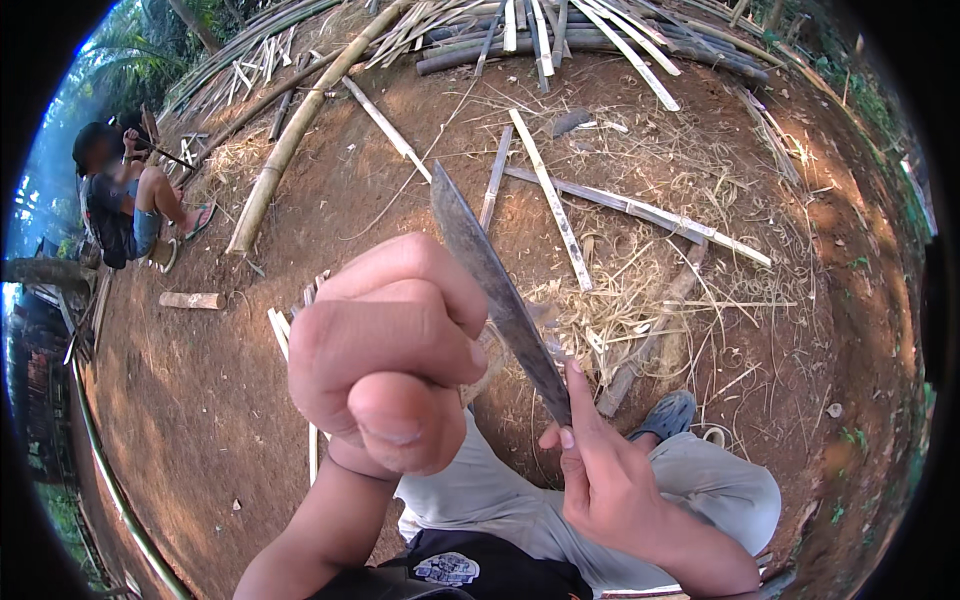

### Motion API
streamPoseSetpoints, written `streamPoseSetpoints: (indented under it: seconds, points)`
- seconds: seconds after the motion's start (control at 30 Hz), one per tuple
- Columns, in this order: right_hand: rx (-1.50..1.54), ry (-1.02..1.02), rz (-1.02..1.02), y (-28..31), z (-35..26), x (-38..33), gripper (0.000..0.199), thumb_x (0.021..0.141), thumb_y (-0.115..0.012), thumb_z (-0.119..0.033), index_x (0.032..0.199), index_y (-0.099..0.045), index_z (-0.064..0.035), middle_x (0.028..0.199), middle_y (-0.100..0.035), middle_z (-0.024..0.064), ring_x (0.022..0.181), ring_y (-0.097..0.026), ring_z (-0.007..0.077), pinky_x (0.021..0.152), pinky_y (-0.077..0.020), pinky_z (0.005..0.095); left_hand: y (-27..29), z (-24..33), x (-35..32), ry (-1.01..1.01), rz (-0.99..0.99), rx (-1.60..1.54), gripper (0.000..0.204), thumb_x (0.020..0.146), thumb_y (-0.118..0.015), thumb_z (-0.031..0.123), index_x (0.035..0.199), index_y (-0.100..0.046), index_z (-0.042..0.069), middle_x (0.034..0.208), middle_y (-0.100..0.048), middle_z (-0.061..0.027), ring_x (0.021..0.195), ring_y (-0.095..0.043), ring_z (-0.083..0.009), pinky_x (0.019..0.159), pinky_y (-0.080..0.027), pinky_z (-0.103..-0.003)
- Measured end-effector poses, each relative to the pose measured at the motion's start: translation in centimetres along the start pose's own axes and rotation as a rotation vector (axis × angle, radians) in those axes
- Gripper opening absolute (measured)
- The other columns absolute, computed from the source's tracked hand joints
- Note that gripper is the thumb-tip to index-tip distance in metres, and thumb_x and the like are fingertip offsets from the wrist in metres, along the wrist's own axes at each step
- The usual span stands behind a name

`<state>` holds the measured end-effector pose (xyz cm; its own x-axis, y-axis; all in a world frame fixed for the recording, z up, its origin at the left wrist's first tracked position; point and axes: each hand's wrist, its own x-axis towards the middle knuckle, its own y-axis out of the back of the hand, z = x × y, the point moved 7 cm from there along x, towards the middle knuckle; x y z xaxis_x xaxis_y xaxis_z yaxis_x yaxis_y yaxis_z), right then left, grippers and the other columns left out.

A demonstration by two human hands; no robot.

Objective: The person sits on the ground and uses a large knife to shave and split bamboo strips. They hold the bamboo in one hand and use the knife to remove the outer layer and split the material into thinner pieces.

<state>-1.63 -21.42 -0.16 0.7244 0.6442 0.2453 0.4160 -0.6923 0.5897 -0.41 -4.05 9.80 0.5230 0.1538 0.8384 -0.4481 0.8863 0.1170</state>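
My left hand (390,350) is raised close to the view, its fingers curled into a fist with the thumb folded over toward me. Whatever it may hold is hidden inside the fingers. Just to the right of the fist, a long dark knife blade (500,285) slants up and left to its tip. My right hand (615,470) grips this knife at its lower end, with the index finger stretched along the blade and the thumb bent against it. The knife's handle is hidden in the palm. Behind the fist, pale bamboo strips (313,455) are partly covered.
Split bamboo slats (550,195) and curly shavings (610,320) lie on the brown soil ahead. A thick bamboo pole (290,150) slants at the left, and a bamboo pile (600,40) lies at the back. At far left sits another person (135,195). My bent leg (715,475) is at right.
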Motion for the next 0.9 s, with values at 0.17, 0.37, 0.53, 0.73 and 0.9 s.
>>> streamPoseSetpoints:
  seconds: [0.17, 0.37, 0.53, 0.73, 0.9]
  points:
    - [-0.231, 0.229, 0.054, 0.2, -1.2, -0.4, 0.081, 0.073, -0.057, 0.013, 0.151, -0.036, 0.0083, 0.075, -0.055, 0.0096, 0.056, -0.057, 0.0209, 0.05, -0.0503, 0.0329, -0.2, 1.1, -0.3, -0.252, -0.116, -0.161, 0.052, 0.108, -0.024, 0.052, 0.085, -0.046, 0.01, 0.05, -0.038, 0.0016, 0.045, -0.046, -0.0137, 0.046, -0.035, -0.027]
    - [-0.208, 0.206, 0.161, 0.9, -0.4, -0.1, 0.076, 0.07, -0.058, 0.009, 0.145, -0.047, 0.0076, 0.071, -0.048, 0.0053, 0.051, -0.048, 0.017, 0.046, -0.0474, 0.0314, -0.3, 1.7, -0.6, -0.291, -0.107, -0.113, 0.055, 0.108, -0.023, 0.053, 0.083, -0.046, 0.01, 0.049, -0.04, 0.0015, 0.046, -0.048, -0.0144, 0.045, -0.037, -0.028]
    - [-0.258, 0.133, 0.059, 0.3, 0.1, -0.2, 0.078, 0.068, -0.058, 0.008, 0.146, -0.049, 0.0035, 0.071, -0.047, 0.0052, 0.049, -0.046, 0.0179, 0.045, -0.0469, 0.0319, -0.5, 1.8, -0.9, -0.29, -0.103, -0.121, 0.053, 0.108, -0.023, 0.054, 0.085, -0.045, 0.011, 0.051, -0.041, 0.0014, 0.047, -0.048, -0.0144, 0.045, -0.038, -0.029]
    - [-0.309, 0.088, -0.057, 0.5, 0.5, -0.2, 0.08, 0.072, -0.059, 0.011, 0.15, -0.043, 0.002, 0.075, -0.057, 0.0084, 0.057, -0.057, 0.0197, 0.05, -0.0462, 0.0298, -0.5, 1.7, -1.2, -0.284, -0.035, -0.147, 0.053, 0.107, -0.024, 0.055, 0.085, -0.045, 0.012, 0.052, -0.041, 0.0007, 0.047, -0.048, -0.0145, 0.044, -0.038, -0.029]
    - [-0.123, -0.072, -0.02, 1.0, 1.8, 0.4, 0.075, 0.076, -0.055, 0.017, 0.149, -0.041, 0.006, 0.076, -0.061, 0.0097, 0.061, -0.061, 0.0206, 0.055, -0.0473, 0.0291, -0.3, 1.6, -1.4, -0.287, -0.023, -0.165, 0.053, 0.107, -0.025, 0.057, 0.085, -0.045, 0.013, 0.052, -0.042, 0.0007, 0.05, -0.049, -0.0146, 0.045, -0.038, -0.028]
